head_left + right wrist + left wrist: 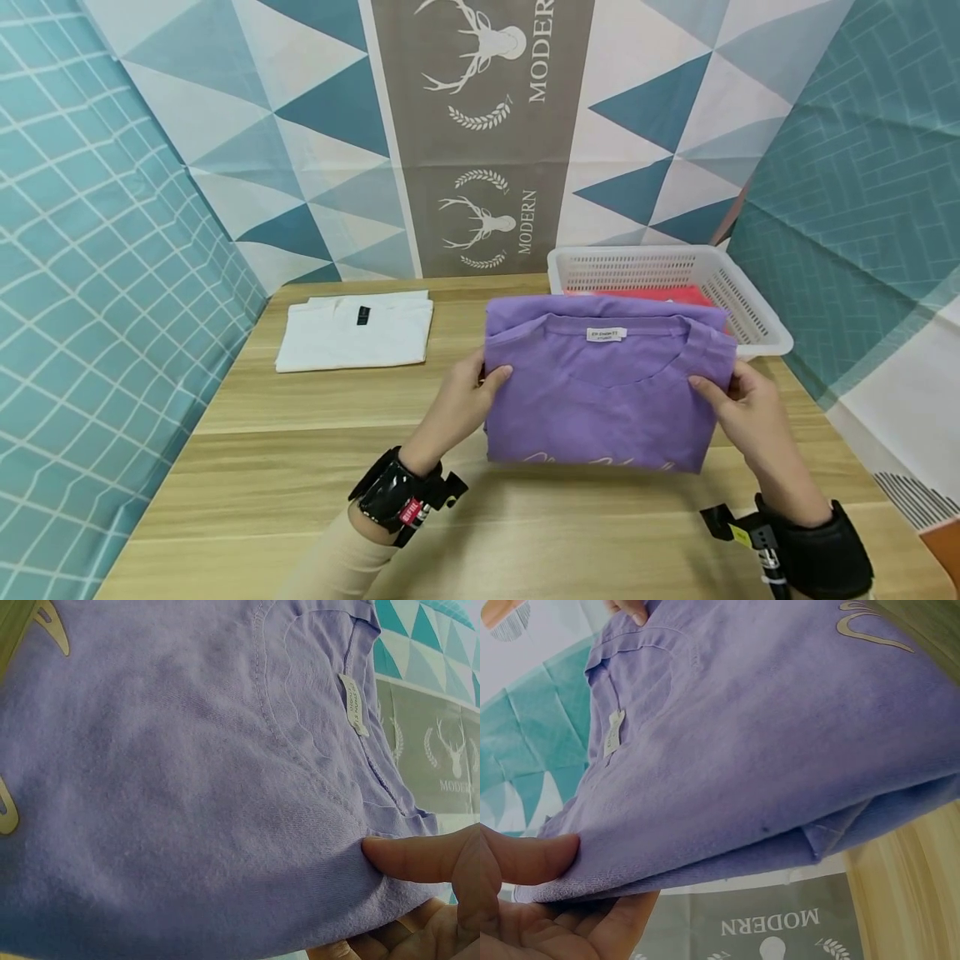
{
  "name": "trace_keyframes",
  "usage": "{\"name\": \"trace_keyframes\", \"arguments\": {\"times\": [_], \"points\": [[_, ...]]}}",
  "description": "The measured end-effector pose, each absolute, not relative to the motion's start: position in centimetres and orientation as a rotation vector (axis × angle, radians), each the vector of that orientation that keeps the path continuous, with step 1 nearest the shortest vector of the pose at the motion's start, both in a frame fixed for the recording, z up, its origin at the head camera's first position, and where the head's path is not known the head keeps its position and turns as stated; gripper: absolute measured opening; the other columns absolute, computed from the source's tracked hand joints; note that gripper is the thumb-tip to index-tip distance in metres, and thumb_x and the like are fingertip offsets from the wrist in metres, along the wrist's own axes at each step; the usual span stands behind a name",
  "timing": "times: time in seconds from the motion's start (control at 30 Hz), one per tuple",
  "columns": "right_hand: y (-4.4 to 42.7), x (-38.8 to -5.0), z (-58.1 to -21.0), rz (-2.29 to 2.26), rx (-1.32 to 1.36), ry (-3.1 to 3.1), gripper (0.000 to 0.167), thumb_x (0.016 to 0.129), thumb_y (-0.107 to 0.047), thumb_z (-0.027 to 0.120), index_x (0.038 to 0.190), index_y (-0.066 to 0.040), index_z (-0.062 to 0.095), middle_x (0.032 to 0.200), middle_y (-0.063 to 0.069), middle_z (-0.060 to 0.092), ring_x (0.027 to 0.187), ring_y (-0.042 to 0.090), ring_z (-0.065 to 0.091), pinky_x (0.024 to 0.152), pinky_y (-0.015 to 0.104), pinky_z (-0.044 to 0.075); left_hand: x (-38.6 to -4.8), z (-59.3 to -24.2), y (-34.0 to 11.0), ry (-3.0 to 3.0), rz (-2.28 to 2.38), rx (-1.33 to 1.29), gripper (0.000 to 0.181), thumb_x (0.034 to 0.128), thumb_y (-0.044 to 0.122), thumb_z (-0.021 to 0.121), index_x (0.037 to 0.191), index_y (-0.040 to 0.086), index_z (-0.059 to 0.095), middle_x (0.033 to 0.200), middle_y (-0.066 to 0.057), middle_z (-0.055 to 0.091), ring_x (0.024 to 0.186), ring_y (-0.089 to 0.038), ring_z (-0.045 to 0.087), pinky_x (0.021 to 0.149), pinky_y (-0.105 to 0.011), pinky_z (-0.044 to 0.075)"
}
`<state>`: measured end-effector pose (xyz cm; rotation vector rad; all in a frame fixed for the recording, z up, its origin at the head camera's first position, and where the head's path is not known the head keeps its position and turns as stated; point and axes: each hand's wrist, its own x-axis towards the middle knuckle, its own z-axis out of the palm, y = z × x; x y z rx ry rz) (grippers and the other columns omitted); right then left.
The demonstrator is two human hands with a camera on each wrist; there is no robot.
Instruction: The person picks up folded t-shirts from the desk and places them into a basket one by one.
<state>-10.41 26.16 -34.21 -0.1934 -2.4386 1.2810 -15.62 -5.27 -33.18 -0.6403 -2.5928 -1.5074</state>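
A folded purple T-shirt hangs between the two hands, its neckline and white label facing up toward the head camera. My left hand pinches its left edge, thumb on top and fingers underneath. At the opposite edge my right hand grips it the same way. In the left wrist view the left thumb presses the purple cloth, and folded layers show along the side. The right wrist view has the right thumb on the cloth beside the collar. Light lettering runs along the shirt's lower front.
A folded white T-shirt with a dark label lies at the back left of the wooden table. Behind the purple shirt, at the back right, stands a white plastic basket containing something red. Patterned cloth walls enclose the table.
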Motion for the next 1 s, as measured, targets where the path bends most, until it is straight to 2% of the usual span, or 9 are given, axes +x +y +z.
{"name": "trace_keyframes", "arguments": {"times": [0.1,0.33,0.57,0.73,1.0], "points": [[26.5,-10.6,-34.1,1.277,-0.189,-2.437,0.032,0.089,0.000,0.062,0.118,0.012,0.057,0.074,-0.040,0.047,0.070,-0.017,0.050,0.060,0.007,0.045,-15.9,-33.1,-5.0,-2.596,-1.519,-0.654,0.020,0.0950,0.007,0.056,0.109,-0.006,0.060,0.090,-0.016,0.065,0.080,-0.016,0.057,0.068,-0.025,0.050],[27.2,-11.3,-33.4,1.293,-0.161,-2.404,0.027,0.090,-0.002,0.061,0.113,0.010,0.055,0.077,-0.039,0.050,0.072,-0.017,0.053,0.061,0.007,0.047,-16.7,-32.6,-4.0,-2.623,-1.490,-0.611,0.018,0.0951,0.011,0.057,0.102,-0.005,0.060,0.078,-0.009,0.055,0.071,-0.015,0.049,0.061,-0.023,0.042],[28.4,-11.9,-32.3,1.180,-0.229,-2.418,0.034,0.091,-0.007,0.061,0.118,0.012,0.057,0.071,-0.042,0.044,0.067,-0.020,0.048,0.057,0.005,0.043,-17.5,-31.5,-2.6,-2.627,-1.526,-0.634,0.022,0.0965,0.013,0.055,0.108,-0.005,0.060,0.097,-0.018,0.068,0.086,-0.020,0.061,0.073,-0.031,0.052],[29.3,-12.4,-31.5,1.159,-0.252,-2.431,0.036,0.092,-0.008,0.060,0.121,0.013,0.055,0.070,-0.041,0.045,0.067,-0.019,0.048,0.058,0.005,0.042,-18.2,-30.8,-1.6,-2.623,-1.516,-0.658,0.022,0.0958,0.012,0.056,0.108,-0.005,0.060,0.093,-0.018,0.066,0.082,-0.019,0.057,0.071,-0.028,0.050],[30.5,-13.1,-30.4,1.136,-0.244,-2.445,0.034,0.092,-0.010,0.060,0.118,0.011,0.055,0.070,-0.041,0.046,0.066,-0.019,0.048,0.058,0.005,0.042,-19.2,-30.2,-0.4,-2.614,-1.547,-0.676,0.023,0.0962,0.011,0.055,0.111,-0.006,0.059,0.103,-0.021,0.069,0.095,-0.029,0.067,0.078,-0.034,0.055]]}}
